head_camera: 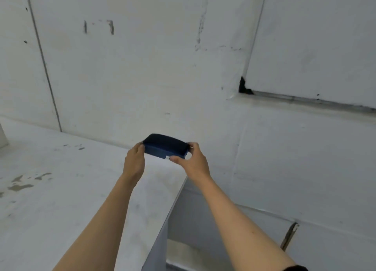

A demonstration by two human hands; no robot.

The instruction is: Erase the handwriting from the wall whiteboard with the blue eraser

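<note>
Eraser point(165, 146), blue, held in the air between both my hands, in front of the white wall point(126, 77) and above the far edge of the white counter point(50, 189). Left hand point(134, 161) grips its left end, fingers curled round it. Right hand point(192, 161) pinches its right end, thumb on the near side, fingers over the top. Eraser lies roughly level, long side across my view, dark felt face turned upward. Whiteboard point(317, 47) hangs on the wall up and to the right, well apart from the eraser; the part in view looks blank, with a black corner piece point(244, 86) at its lower left. Counter top is stained with grey marks point(22, 183) on the left.
</note>
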